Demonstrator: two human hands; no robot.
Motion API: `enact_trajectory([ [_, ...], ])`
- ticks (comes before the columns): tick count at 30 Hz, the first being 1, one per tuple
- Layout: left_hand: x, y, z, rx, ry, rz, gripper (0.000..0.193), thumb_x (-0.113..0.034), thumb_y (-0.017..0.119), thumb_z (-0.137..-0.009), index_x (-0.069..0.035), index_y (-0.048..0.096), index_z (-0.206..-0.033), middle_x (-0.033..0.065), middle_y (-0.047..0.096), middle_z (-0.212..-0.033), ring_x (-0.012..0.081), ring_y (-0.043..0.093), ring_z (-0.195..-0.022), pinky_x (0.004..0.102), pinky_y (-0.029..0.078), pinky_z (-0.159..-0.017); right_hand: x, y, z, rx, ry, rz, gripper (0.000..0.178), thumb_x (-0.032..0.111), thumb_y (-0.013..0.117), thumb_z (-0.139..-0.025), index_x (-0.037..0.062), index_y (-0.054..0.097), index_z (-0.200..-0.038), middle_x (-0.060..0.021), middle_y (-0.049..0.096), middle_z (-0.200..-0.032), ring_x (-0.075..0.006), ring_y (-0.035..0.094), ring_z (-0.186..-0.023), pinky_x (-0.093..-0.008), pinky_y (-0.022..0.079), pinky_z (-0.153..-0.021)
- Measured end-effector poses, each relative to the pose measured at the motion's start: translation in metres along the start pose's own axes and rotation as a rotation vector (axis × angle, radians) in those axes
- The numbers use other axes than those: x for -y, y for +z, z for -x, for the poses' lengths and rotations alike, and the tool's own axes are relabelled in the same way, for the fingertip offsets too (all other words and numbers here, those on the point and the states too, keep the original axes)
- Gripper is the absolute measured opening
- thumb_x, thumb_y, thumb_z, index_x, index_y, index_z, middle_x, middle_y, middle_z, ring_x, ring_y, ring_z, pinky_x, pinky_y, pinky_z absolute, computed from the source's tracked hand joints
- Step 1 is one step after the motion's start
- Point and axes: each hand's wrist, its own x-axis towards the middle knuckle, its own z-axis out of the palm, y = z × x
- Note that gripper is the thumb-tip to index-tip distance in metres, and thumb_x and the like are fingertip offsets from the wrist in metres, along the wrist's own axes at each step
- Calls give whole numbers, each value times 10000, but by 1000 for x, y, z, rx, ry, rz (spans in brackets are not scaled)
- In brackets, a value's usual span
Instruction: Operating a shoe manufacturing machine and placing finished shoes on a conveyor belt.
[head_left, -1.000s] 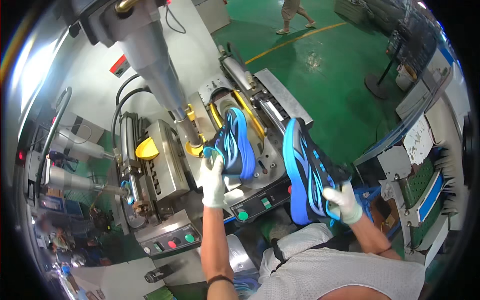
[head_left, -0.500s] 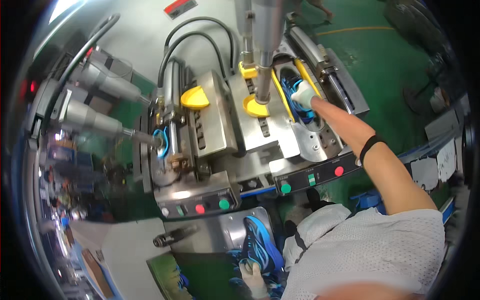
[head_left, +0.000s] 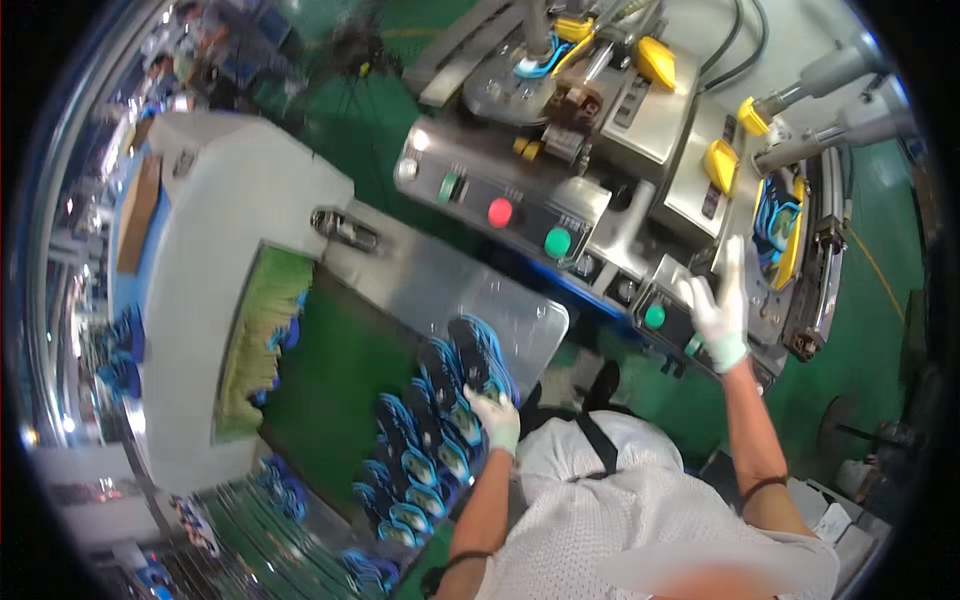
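My left hand [head_left: 494,416], in a pale glove, is closed on the heel end of a black and blue sports shoe [head_left: 482,352]. That shoe lies at the front of rows of similar shoes [head_left: 408,440] by the metal plate. My right hand [head_left: 720,310], also gloved, hovers open over the right control panel, its fingers spread and nothing in them. Close below its fingers is a green button [head_left: 655,317]. Beyond that hand, another blue shoe [head_left: 777,222] sits in the right station of the pressing machine, between yellow side pads [head_left: 790,255].
The left control panel carries a red button [head_left: 500,212] and a green button [head_left: 558,242]. Yellow pads [head_left: 656,64] and metal press rods [head_left: 815,145] stand above the machine. A metal plate [head_left: 530,318] juts out near my left hand. A green conveyor belt [head_left: 345,370] runs at the left.
My view has swung left. My right hand has come off the shoe in the machine and back over the panel. My left hand stays at the shoes by the plate.
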Motion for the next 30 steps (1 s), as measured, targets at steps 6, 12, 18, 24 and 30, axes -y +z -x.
enact_trajectory([
  [6, -53, -104, 0, 87, -20, 336, 608, 2, 592, -940, 70, 327, -1483, 246, 411, -1483, 348, 485, -1362, 410, 373, -1161, -19, 94, 71, 455, -227, 600, 1018, 113, 809, -694, -133, 228, -1493, -386, 229, -1539, -533, 214, -1456, -576, 161, -1214],
  [12, -2, -162, 21, -137, -77, 283, 737, -20, 682, -874, 70, 288, -1491, 249, 364, -1491, 351, 401, -1404, 434, 327, -1190, 125, 156, 134, 824, -8, -96, 992, 258, 777, -791, -94, 204, -1520, -357, 314, -1517, -463, 293, -1454, -463, 256, -1200],
  [18, 5, -128, -14, 11, 19, 252, 919, -126, 778, -790, 107, 234, -1494, 301, 314, -1509, 425, 300, -1438, 457, 239, -1212, 175, 307, 238, 502, 82, -140, 825, 171, 810, -742, -34, 375, -1413, -282, 549, -1238, -422, 540, -1193, -467, 424, -1047],
  [24, 63, -66, -36, -45, -252, 365, 982, -90, 827, -699, 81, 225, -1455, 273, 359, -1401, 401, 354, -1371, 418, 281, -1184, 170, 322, 235, 549, 247, -217, 756, 208, 799, -737, -18, 448, -1367, -260, 579, -1225, -406, 568, -1178, -446, 453, -1024],
  [30, 86, -58, -62, 202, -213, 377, 825, -54, 771, -715, 12, 303, -1391, 183, 538, -1233, 298, 596, -1113, 406, 443, -1036, 139, 241, 239, 482, 924, -714, 688, 182, 862, -738, -38, 529, -1299, -102, 656, -1117, -182, 638, -959, -334, 541, -868],
])
